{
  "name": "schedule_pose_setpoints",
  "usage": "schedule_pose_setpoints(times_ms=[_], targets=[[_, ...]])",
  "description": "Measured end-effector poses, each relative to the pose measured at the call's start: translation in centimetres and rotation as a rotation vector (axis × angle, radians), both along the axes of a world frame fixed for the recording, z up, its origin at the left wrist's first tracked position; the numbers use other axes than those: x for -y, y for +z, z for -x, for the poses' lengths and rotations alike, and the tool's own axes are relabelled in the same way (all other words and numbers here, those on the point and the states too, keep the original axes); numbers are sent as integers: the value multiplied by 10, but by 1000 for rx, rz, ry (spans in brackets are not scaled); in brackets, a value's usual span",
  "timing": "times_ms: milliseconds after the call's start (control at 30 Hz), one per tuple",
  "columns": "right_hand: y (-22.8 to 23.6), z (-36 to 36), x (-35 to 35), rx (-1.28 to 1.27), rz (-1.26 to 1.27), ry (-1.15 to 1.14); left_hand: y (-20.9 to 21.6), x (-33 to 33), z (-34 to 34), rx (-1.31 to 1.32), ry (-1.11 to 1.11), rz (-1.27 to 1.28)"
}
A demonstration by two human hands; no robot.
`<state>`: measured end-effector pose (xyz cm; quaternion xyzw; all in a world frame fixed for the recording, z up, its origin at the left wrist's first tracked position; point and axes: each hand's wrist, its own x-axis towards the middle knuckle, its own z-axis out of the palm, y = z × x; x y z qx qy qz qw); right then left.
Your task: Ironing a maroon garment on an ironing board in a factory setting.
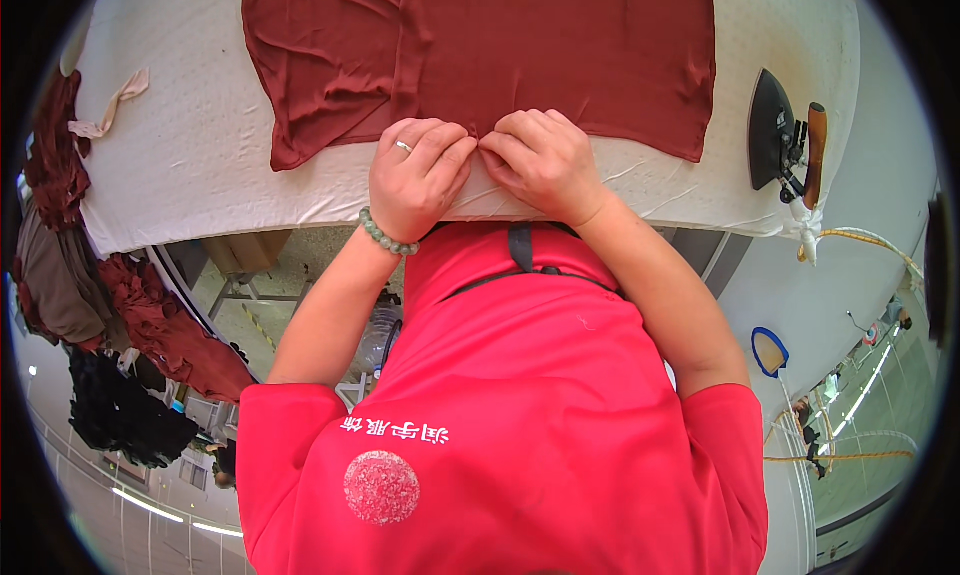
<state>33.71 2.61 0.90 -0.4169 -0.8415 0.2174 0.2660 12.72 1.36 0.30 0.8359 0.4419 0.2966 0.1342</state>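
Observation:
Dark red satiny fabric point(560, 55) lies spread on the white padded ironing table point(200, 135), its hem toward me. At the middle of that hem, my left hand point(420, 170) pinches the edge between thumb and fingers. Close beside it my right hand point(545, 163) pinches the same edge, the fingertips of both hands nearly meeting. Folds and creases run through the fabric's left part, while the right part lies flatter. A ring and a green bead bracelet are on my left hand and wrist.
An iron point(770, 135) with a brown handle rests at the table's right end, a yellowish hose point(870, 238) trailing from there. A pale pink strip point(115, 105) lies at the left edge. Dark red garments point(165, 325) and a black one point(130, 415) hang at the left.

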Motion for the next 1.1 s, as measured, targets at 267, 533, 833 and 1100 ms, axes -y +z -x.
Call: schedule_pose_setpoints(times_ms=[267,533,833,1100], targets=[[4,-3,5,25,8,13,12,5,0,-36,-18,-1],[69,-114,2,268,-10,-241,33,35,-2,30,143,187],[70,-321,-21,784,-97,-847,41,38,-66,1191,974,1357],[73,-330,-29,659,192,-891,31,27,-92,1067,1177,1131]])
